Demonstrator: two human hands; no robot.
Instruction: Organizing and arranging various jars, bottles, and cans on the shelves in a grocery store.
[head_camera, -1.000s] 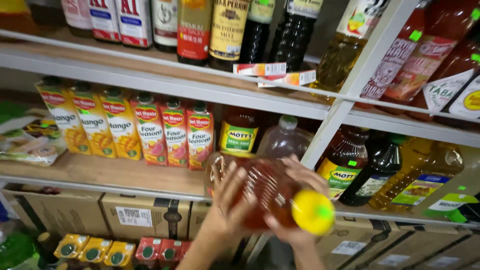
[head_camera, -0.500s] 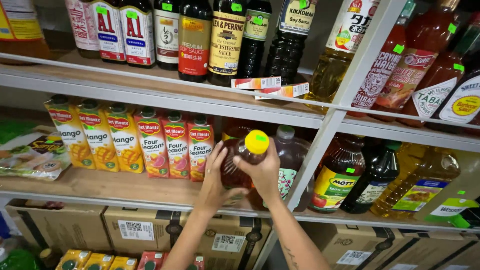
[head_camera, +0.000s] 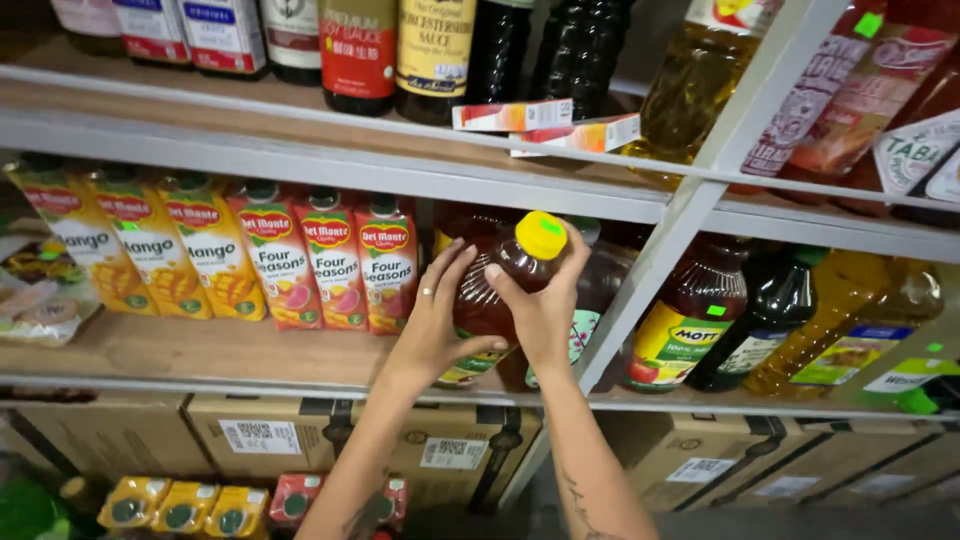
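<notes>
A large clear juice bottle (head_camera: 505, 275) with reddish-brown liquid and a yellow cap stands upright at the front of the middle shelf (head_camera: 200, 360). My left hand (head_camera: 435, 320) presses its left side, fingers spread, a ring on one finger. My right hand (head_camera: 545, 305) wraps around its neck and right shoulder just under the cap. A similar juice bottle (head_camera: 600, 290) stands right behind it, partly hidden.
A row of juice cartons (head_camera: 270, 255) stands left of the bottle. More juice and oil bottles (head_camera: 760, 310) fill the shelf right of a slanted metal upright (head_camera: 680, 230). Sauce bottles (head_camera: 400, 50) line the upper shelf. Cardboard boxes (head_camera: 260, 435) sit below.
The bottle went from lying tilted in both hands, cap toward me, to standing upright on the middle shelf. Both hands moved up and forward with it.
</notes>
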